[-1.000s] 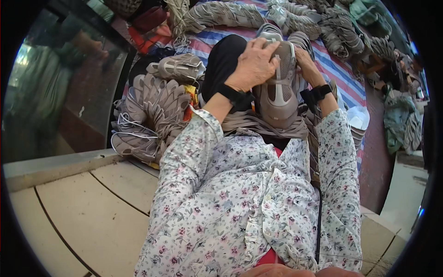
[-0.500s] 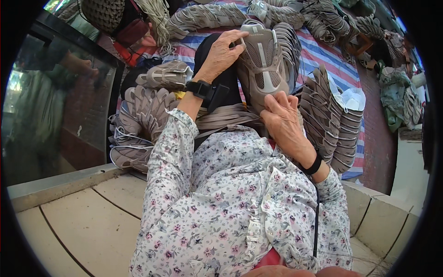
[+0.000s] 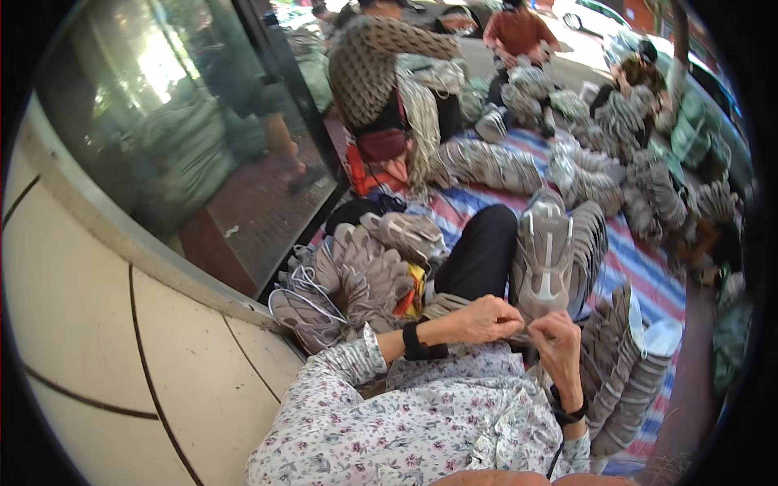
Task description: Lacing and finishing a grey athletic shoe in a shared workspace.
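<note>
A taupe shoe upper [image 3: 545, 243] with pale stripes and mesh rests on my lap, its toe toward me, at the front of a row of nested uppers [image 3: 592, 239]. Just below that toe, my left hand [image 3: 486, 321] is closed in a pinch. Close beside it, my right hand [image 3: 556, 338] has its thumb and fingers pressed together too. The fingertips nearly meet, and anything thin between them is too small to see. Flat taupe strips [image 3: 447, 304] lie across my lap, partly behind my left hand.
Fanned uppers [image 3: 369, 279] with white cord lie at left, stacked uppers [image 3: 620, 377] at right. Striped sheeting [image 3: 640, 267] covers the ground. A dark glass panel [image 3: 186, 154] rises at left. Several people sit beyond, including one in a knitted top [image 3: 365, 69], among more bundled uppers [image 3: 486, 166].
My left hand has left the far end of the upper and come down beside my right hand. The view has swung up and tilted, bringing seated people into sight.
</note>
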`<action>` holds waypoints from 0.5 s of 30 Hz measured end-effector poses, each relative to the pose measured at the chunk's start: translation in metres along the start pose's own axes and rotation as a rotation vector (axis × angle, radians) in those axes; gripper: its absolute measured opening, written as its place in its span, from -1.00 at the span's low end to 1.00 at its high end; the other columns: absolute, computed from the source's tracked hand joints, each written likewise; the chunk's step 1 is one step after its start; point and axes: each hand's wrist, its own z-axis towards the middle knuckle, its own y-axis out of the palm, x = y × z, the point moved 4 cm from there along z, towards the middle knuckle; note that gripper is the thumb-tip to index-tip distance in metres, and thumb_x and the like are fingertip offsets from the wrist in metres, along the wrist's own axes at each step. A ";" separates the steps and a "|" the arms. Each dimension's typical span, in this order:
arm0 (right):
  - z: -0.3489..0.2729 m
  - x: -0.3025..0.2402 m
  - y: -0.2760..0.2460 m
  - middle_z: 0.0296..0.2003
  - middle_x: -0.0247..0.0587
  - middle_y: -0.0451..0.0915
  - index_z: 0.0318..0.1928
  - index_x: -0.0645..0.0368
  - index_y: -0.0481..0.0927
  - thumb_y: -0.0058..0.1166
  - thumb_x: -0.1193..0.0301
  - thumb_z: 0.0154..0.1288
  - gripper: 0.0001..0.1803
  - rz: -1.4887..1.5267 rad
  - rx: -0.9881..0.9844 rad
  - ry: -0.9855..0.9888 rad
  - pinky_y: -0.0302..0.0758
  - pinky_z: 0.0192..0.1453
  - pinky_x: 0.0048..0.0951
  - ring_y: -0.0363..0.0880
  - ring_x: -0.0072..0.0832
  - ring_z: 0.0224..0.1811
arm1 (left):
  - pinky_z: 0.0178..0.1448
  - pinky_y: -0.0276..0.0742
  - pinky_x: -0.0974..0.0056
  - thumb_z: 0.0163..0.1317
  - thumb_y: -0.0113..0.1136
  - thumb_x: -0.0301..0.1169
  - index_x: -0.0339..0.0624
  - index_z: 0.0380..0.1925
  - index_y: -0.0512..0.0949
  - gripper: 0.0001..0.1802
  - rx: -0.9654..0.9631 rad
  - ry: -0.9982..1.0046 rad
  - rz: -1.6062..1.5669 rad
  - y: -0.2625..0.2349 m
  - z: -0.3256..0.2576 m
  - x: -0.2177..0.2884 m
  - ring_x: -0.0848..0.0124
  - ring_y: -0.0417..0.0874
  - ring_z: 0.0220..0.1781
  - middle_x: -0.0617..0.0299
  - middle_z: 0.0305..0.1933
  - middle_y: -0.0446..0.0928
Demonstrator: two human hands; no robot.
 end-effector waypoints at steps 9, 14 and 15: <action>-0.006 0.004 -0.006 -0.50 -0.18 0.56 -0.43 0.34 0.59 0.17 0.65 0.04 -0.96 0.124 0.043 0.002 0.42 -0.30 -0.44 0.53 -0.36 -0.43 | -0.32 0.47 0.29 0.17 0.20 -0.47 -0.36 -0.33 0.65 -0.84 0.127 0.090 0.086 -0.009 -0.001 0.000 0.37 0.59 -0.44 0.13 -0.45 0.61; -0.003 -0.001 -0.011 -0.52 -0.17 0.55 -0.39 0.30 0.60 0.13 0.66 0.09 -0.94 0.087 0.051 0.012 0.41 -0.32 -0.47 0.52 -0.39 -0.48 | -0.28 0.42 0.29 0.12 0.29 -0.47 -0.34 -0.47 0.62 -0.87 0.243 0.274 0.185 -0.013 0.001 0.020 0.38 0.53 -0.36 0.18 -0.39 0.49; -0.006 0.007 -0.009 -0.54 -0.26 0.56 -0.38 0.33 0.59 0.11 0.64 0.15 -0.98 0.195 0.038 0.103 0.40 -0.35 -0.50 0.48 -0.51 -0.52 | -0.26 0.43 0.29 0.13 0.28 -0.48 -0.35 -0.48 0.59 -0.87 0.259 0.297 0.177 -0.016 0.000 0.022 0.38 0.54 -0.34 0.17 -0.37 0.48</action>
